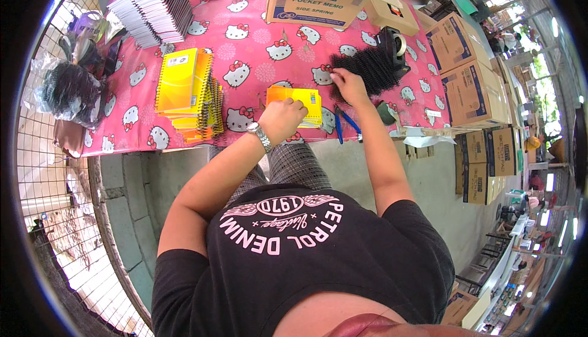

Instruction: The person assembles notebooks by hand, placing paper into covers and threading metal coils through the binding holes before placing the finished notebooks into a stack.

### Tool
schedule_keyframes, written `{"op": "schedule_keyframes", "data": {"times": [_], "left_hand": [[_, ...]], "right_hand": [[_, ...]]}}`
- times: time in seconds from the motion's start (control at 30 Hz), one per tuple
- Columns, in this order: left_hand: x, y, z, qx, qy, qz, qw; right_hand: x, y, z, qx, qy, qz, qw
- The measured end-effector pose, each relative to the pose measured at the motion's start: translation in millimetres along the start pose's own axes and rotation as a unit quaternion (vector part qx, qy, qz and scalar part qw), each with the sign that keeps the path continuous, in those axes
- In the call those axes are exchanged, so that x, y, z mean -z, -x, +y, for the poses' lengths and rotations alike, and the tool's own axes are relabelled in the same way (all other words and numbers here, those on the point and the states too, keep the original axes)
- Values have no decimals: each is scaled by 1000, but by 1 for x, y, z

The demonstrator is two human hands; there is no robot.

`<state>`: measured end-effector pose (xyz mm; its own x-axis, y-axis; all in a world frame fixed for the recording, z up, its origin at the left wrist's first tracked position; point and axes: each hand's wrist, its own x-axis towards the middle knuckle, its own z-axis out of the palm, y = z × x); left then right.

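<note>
Many black coils (370, 70), right of the small yellow notebooks (314, 106) under the curled left hand (283, 119), might have tangled if tugged askew by the right hand (352, 89) at their edge, neither pinch clear to see.

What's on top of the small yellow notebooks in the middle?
The left hand lies over the small yellow notebooks. Parts of the top cover show; what's under the hand is hidden.

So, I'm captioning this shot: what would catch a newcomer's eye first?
Likely the bright pink, cat-patterned tablecloth across the upper middle. On it, a pile of yellow spiral notebooks stands left of the left hand, and a heap of black coils lies by the right hand.
</note>
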<state>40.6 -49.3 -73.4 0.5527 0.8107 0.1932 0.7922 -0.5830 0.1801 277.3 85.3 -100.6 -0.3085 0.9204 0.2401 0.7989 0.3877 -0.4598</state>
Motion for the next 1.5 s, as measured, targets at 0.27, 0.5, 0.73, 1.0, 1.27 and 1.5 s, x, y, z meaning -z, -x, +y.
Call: {"op": "schedule_keyframes", "data": {"times": [0.27,0.5,0.73,1.0,1.27,1.5], "left_hand": [[31,-9,-16,-17,30,-149,988],[50,-15,-8,21,13,12,1000],[25,-21,-6,30,3,150,988],[19,-24,-7,2,19,182,983],[22,-25,3,-16,17,168,986],[20,-31,19,-21,12,109,994]], "right_hand": [[26,80,-37,-72,-303,-12,950],[41,91,-87,-16,-283,11,959],[32,83,-91,-8,-280,93,955],[29,86,-83,27,-278,91,956],[49,96,-77,-82,-345,-86,931],[67,89,-105,-110,-223,-66,966]]}}
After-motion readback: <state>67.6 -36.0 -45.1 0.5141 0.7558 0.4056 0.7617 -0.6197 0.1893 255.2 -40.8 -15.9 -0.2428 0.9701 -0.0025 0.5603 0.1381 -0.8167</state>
